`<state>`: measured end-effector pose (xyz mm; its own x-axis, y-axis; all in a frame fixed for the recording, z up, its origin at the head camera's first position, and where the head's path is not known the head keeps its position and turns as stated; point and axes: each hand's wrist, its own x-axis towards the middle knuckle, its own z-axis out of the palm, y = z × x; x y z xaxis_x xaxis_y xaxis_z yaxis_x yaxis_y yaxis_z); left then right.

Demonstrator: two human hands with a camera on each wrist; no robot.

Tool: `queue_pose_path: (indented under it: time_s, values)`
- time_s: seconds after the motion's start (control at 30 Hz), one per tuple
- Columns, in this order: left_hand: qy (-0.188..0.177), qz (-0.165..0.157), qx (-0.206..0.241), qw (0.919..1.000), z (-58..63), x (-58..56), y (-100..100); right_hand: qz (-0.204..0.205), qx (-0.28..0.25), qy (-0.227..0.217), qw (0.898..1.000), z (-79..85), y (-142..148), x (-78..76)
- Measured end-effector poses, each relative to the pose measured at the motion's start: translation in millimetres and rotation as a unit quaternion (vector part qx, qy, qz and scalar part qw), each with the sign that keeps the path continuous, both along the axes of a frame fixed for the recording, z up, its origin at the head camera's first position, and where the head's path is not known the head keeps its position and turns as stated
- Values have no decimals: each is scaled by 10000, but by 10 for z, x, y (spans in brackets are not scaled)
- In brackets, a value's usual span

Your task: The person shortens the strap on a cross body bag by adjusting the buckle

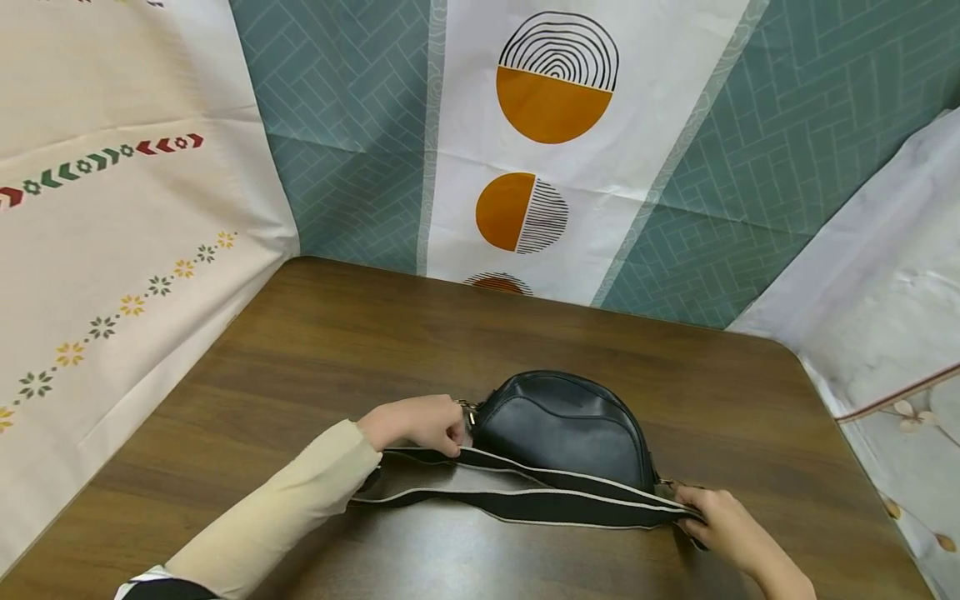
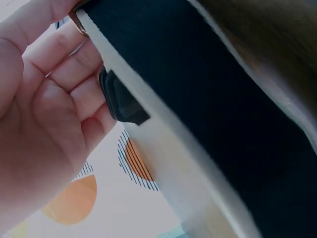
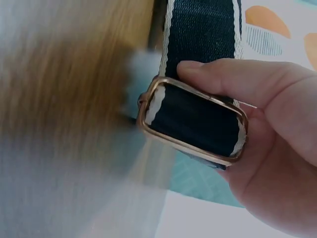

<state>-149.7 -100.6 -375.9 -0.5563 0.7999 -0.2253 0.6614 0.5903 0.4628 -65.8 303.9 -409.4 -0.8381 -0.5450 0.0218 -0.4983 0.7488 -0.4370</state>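
A black half-round handbag (image 1: 562, 425) lies on the wooden table, its curved side away from me. Along its near side runs a black shoulder strap (image 1: 555, 505) with white edges, doubled into two long runs. My left hand (image 1: 420, 422) is at the bag's left end, fingers curled at the gold hardware and the strap. In the left wrist view the strap (image 2: 198, 119) passes in front of the left hand (image 2: 44, 99), and its fingertips are partly cut off. My right hand (image 1: 723, 525) pinches the strap's right end, beside a gold rectangular slider buckle (image 3: 193, 148).
The brown table (image 1: 360, 333) spreads around the bag. Behind it hangs a teal and white patterned cloth (image 1: 352, 150). A cream embroidered cloth (image 1: 135, 250) hangs on the left and a pale floral cloth (image 1: 900, 333) on the right.
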Motion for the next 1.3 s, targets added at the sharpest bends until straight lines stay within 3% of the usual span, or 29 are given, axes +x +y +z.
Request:
queue_pose_path:
  time_s: [0.2,0.27,0.43,0.5,0.73,0.87,1.03,1.3]
  values:
    - [-36,-23,46,10000,-19,-15,-62,-61,87,-50,9999,-9,83,-24]
    - [-106,119,-2,9999,-25,-25,-97,-18,251,330,9991,-17,101,-39]
    - [-84,473,-217,9986,-52,-88,-266,-761,1318,590,9866,27,146,-63]
    - [-69,552,-222,9982,-52,-115,-340,-1156,1660,232,9790,57,169,-58]
    - [-228,523,-56,9984,-49,-159,-497,-1537,1377,258,9781,39,260,-36]
    - [-1,775,-329,9965,-51,-146,-530,-1714,1252,-66,9772,50,263,-41]
    - [298,1253,-986,9868,-28,-106,-527,-1911,1366,-645,9699,79,235,-61]
    - [1074,1396,-1294,9758,7,-94,-510,-2164,1206,-246,9685,92,150,-83]
